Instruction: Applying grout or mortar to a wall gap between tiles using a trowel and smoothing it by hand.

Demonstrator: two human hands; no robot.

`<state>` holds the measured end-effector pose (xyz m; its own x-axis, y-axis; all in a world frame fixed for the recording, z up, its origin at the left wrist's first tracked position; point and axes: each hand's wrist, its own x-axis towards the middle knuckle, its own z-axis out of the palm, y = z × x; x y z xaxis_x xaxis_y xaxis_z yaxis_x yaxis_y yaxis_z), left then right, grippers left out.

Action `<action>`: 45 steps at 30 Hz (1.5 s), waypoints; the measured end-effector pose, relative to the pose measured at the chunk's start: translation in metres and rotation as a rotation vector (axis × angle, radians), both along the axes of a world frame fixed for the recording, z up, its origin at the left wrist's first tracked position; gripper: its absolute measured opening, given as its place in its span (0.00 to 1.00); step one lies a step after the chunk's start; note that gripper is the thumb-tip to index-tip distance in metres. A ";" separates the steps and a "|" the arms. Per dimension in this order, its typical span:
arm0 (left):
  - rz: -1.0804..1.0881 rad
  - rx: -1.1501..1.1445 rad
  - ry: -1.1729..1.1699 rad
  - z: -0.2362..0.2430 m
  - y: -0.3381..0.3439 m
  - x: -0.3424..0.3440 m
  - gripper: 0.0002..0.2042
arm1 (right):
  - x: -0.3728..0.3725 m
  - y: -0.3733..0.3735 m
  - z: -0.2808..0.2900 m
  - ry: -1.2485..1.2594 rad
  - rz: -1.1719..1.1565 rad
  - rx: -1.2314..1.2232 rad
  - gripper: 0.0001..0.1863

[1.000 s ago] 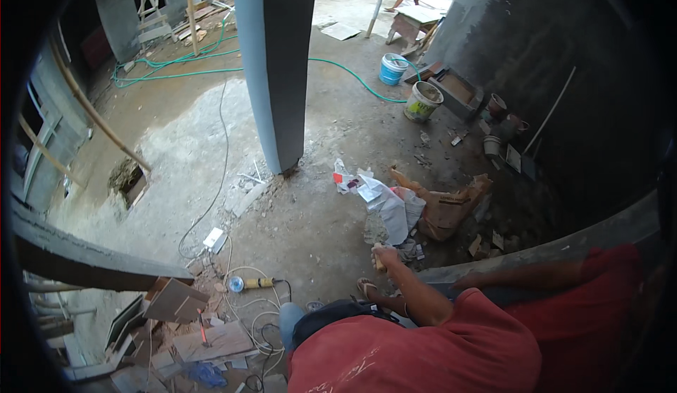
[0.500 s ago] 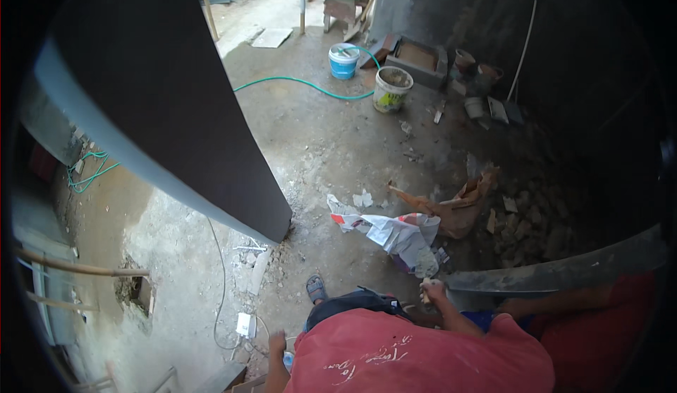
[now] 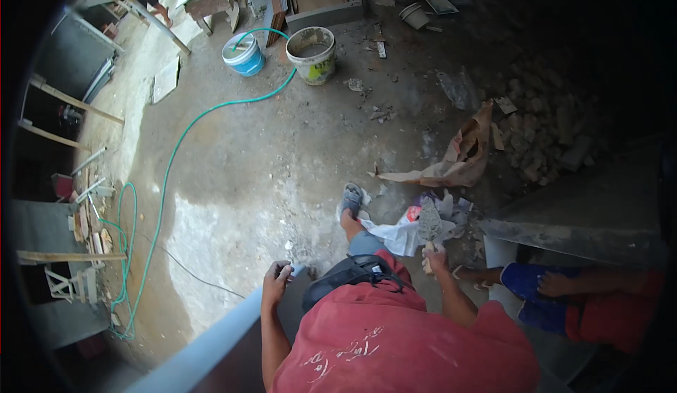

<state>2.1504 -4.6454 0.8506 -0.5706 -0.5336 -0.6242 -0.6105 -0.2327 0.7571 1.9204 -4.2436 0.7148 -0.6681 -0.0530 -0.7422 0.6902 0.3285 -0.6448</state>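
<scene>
My right hand grips the handle of a pointed trowel, its blade coated with grey mortar. Below that blade lies a crumpled white plastic sack on the floor. My left hand hangs beside the pale edge of a dark pillar, its fingers loosely bent and nothing visible in them. Whether it touches the pillar I cannot tell.
A torn brown paper sack and a rubble heap lie to the right. Further off stand a mortar-smeared bucket and a blue-white bucket. A green hose crosses the floor. Someone in blue shorts is close on my right.
The view has turned, and the pillar now lies at lower left instead of ahead. My sandalled foot shows further forward. The trowel remains in my right hand, its blade now pointing up in view.
</scene>
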 end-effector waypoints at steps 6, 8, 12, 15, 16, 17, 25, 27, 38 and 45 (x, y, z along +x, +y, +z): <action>0.077 0.181 -0.109 -0.045 -0.155 -0.143 0.12 | -0.145 -0.132 0.046 0.224 0.169 0.182 0.20; -0.031 0.102 -0.100 -0.062 -0.207 -0.223 0.13 | -0.189 -0.157 0.084 0.360 0.156 0.011 0.19; 0.065 0.101 0.074 -0.085 -0.290 -0.393 0.10 | -0.243 -0.208 0.155 0.285 -0.021 -0.021 0.16; 0.137 0.146 0.149 -0.117 -0.349 -0.512 0.11 | -0.270 -0.254 0.166 0.242 -0.126 0.112 0.14; 0.172 0.150 0.195 -0.137 -0.369 -0.550 0.11 | -0.278 -0.268 0.160 0.230 -0.137 0.195 0.13; 0.160 0.170 0.189 -0.162 -0.385 -0.589 0.11 | -0.271 -0.260 0.130 0.250 -0.177 0.216 0.13; -0.011 -0.195 -0.095 -0.367 -0.517 -0.822 0.27 | -0.319 -0.382 0.132 -0.359 -0.533 0.442 0.13; -0.025 -0.197 -0.221 -0.392 -0.528 -0.855 0.28 | -0.325 -0.394 0.138 -0.416 -0.498 0.545 0.13; -0.153 -0.017 0.175 -0.489 -0.552 -0.861 0.21 | -0.355 -0.452 0.161 -0.461 -0.504 0.715 0.16; -0.119 -0.115 0.165 -0.443 -0.556 -0.898 0.21 | -0.347 -0.449 0.159 -0.448 -0.540 0.680 0.17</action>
